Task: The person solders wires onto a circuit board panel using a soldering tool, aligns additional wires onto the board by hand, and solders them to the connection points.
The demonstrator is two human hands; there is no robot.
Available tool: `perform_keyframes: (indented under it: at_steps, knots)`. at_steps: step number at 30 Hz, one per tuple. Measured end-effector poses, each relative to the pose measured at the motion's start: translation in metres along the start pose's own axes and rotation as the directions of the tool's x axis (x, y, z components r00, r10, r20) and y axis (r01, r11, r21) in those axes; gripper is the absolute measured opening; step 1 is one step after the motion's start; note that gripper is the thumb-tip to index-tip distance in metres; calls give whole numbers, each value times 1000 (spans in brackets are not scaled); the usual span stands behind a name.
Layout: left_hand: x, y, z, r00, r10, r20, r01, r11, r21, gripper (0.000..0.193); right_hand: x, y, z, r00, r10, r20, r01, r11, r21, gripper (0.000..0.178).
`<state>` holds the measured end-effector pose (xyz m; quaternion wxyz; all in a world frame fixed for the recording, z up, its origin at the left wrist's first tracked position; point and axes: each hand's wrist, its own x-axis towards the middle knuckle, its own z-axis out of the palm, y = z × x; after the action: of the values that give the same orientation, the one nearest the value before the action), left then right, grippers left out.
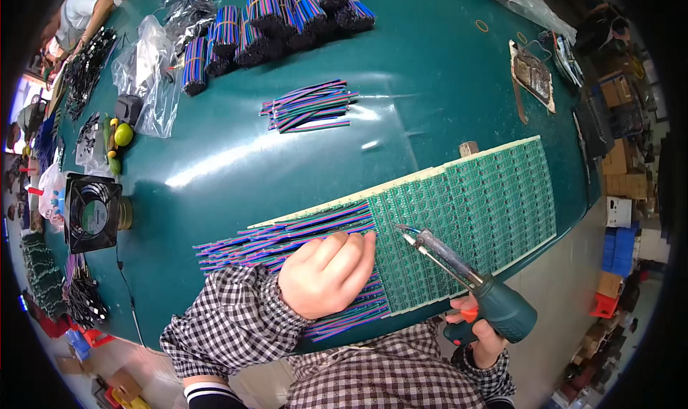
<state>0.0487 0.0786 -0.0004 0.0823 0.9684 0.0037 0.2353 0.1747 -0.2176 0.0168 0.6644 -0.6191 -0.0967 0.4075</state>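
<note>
A panel of small green circuit boards (494, 201) lies slantwise before me, with rows of components across it. Striped ribbon wires (287, 235) in blue, pink and black stretch leftward from its left part. My left hand (326, 276) rests over these wires, its fingers closed in a pinch at a wire end beside the bare boards; the fingertips partly hide the wire. In my right hand (481, 334) is a dark green soldering gun (505, 310) with an orange trigger. Its metal tip and thin solder feed tube point left, over the panel near my left fingertips.
A loose pile of cut wires (308, 106) lies farther back, with banded wire bundles (265, 22) behind it. A black fan (93, 214) stands at left, near clear plastic bags (150, 79). A dirty tray (532, 75) sits at far right. Another person (82, 15) is at far left.
</note>
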Motion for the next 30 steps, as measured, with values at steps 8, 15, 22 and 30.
perform_keyframes:
  at_steps: [8, 15, 22, 30]
  knots:
    - [-2, 2, 1, 999, -21, -24, 21, 999, -25, 39, -11, 11, -1, 994, 51, -101, -48, 998, 27, 83]
    - [-1, 2, 2, 999, -24, -35, 24, 1000, 2, 39, -5, -3, 12, 985, 87, -150, -95, 994, -49, 76]
    - [-1, -3, 3, 1000, 13, -24, -13, 1000, 4, 35, -1, -4, 15, 989, 41, -144, -60, 989, -134, 67]
    - [1, -3, 1, 1000, -15, 2, 15, 995, -97, 40, 2, -9, 19, 994, 19, -109, -40, 980, -195, 62]
